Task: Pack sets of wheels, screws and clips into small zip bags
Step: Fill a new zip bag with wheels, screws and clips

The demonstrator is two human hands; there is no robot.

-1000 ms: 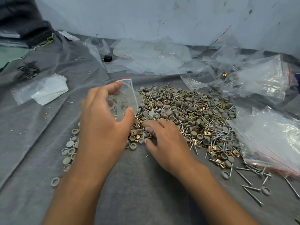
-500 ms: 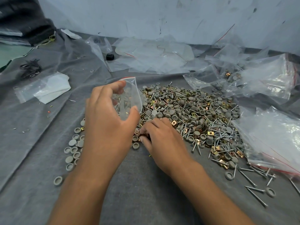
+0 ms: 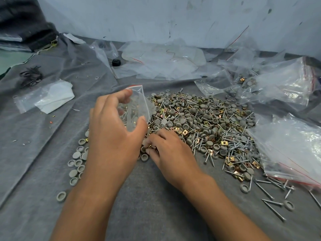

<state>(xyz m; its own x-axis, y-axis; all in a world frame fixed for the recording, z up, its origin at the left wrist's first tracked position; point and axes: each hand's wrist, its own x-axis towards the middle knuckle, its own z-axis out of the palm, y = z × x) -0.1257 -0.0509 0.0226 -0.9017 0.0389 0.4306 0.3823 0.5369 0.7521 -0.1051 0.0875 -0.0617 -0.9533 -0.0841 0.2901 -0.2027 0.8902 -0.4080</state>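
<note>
At the near-left edge of the mixed pile (image 3: 199, 124) of grey wheels, screws and brass clips on the grey cloth (image 3: 156, 206), we find the left hand (image 3: 112, 136) curled around a small zip bag (image 3: 137, 108), upright, red-striped mouth on top. Just right of it, the right hand (image 3: 172, 153) pinches small pieces at the pile's edge. Loose wheels (image 3: 76, 162) lie left of the pile.

A single wide-angle view from a camera worn on the person's head, looking forward and down, close over the grey cloth (image 3: 43, 153), with both forearms reaching in from the bottom edge and a pale wall (image 3: 156, 20) behind
</note>
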